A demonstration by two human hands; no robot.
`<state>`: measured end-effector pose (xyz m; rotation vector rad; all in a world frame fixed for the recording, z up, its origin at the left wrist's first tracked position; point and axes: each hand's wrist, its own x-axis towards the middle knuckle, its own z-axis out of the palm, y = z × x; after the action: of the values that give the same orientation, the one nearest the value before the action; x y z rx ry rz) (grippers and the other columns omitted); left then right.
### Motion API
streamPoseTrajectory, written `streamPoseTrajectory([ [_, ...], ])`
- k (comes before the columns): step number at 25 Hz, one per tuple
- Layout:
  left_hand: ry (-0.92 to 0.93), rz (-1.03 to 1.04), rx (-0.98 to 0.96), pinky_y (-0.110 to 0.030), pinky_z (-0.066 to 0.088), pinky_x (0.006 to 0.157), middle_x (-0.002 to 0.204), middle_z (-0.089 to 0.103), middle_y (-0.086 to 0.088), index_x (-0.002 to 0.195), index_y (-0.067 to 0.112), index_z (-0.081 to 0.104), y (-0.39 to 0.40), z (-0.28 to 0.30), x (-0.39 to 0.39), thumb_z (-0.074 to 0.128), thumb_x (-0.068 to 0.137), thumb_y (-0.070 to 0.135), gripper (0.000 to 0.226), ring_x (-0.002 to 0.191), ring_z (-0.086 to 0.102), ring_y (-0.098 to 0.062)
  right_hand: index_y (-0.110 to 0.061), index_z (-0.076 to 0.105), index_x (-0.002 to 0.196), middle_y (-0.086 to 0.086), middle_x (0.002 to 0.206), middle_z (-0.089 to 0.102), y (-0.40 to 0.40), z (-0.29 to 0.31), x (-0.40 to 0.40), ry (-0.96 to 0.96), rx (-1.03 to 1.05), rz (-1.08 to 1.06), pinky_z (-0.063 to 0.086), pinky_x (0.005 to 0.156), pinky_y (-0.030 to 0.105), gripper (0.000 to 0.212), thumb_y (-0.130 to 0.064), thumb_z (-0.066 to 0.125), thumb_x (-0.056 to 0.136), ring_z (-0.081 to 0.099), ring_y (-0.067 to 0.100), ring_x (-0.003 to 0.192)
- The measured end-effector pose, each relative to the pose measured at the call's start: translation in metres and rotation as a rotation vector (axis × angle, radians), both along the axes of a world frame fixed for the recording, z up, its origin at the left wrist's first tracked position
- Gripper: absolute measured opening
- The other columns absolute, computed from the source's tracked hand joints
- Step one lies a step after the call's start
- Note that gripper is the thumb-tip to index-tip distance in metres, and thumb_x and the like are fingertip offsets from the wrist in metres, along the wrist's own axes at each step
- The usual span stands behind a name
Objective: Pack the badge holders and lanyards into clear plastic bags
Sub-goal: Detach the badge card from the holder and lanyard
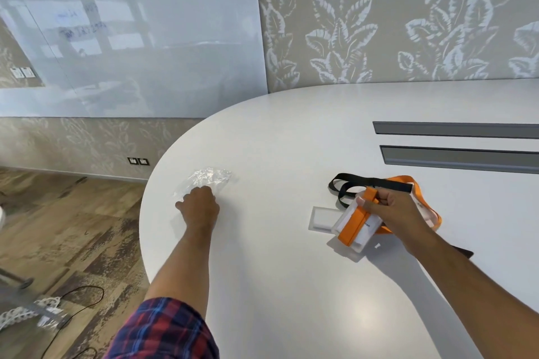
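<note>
A crumpled clear plastic bag (210, 176) lies near the left edge of the white table (291, 285). My left hand (199, 204) reaches onto its near end with fingers curled down on the plastic. My right hand (392, 208) grips a clear badge holder (351, 226) wrapped in a folded orange lanyard (354, 220), lifted a little above the table. More orange strap (424, 198) loops behind that hand. A black lanyard (367, 182) lies just beyond it. A second clear badge holder (320, 218) lies flat to the left of the held one.
Two grey cable slots (458, 128) (460, 157) run across the table at the right. The rounded table edge drops to a wooden floor (73, 227) on the left, where cables (84, 300) lie. A whiteboard (131, 32) and patterned wall stand behind.
</note>
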<state>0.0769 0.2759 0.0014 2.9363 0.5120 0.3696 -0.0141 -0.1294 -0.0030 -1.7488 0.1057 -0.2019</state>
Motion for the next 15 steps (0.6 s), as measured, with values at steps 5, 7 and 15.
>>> streamPoseTrajectory([
  [5, 0.004, 0.031, 0.001, -0.04, 0.037, 0.09, 0.099, 0.067, -0.005, 0.098, 0.015, 0.066, -0.001, 0.008, 0.003, 0.057, 0.087, 0.011, 0.015, 0.099, 0.063, -0.03, -0.025, 0.076, 0.1, -0.003, 0.089, 0.078, 0.002, 0.003, 0.006, 0.025, -0.017, -0.024, 0.059, 0.071, 0.033, 0.013, -0.03, 0.077, 0.088, 0.074, 0.02, 0.088],
  [7, -0.022, 0.03, 0.088, -0.039, 0.036, 0.085, 0.095, 0.065, -0.003, 0.095, 0.015, 0.068, -0.003, 0.012, 0.001, 0.058, 0.082, 0.006, 0.019, 0.096, 0.06, -0.029, -0.027, 0.075, 0.097, -0.006, 0.086, 0.077, 0.002, 0.004, 0.006, 0.017, -0.017, -0.028, 0.057, 0.065, 0.026, 0.01, -0.029, 0.077, 0.088, 0.074, 0.019, 0.086],
  [15, -0.507, -0.241, -0.05, -0.04, 0.045, 0.068, 0.114, 0.067, -0.009, 0.102, 0.01, 0.078, -0.034, 0.037, 0.004, 0.059, 0.081, -0.006, 0.033, 0.073, 0.063, -0.039, -0.026, 0.073, 0.096, -0.008, 0.088, 0.076, 0.001, 0.004, 0.002, 0.005, 0.048, -0.058, 0.055, 0.06, 0.022, 0.01, -0.03, 0.076, 0.088, 0.072, 0.017, 0.089],
])
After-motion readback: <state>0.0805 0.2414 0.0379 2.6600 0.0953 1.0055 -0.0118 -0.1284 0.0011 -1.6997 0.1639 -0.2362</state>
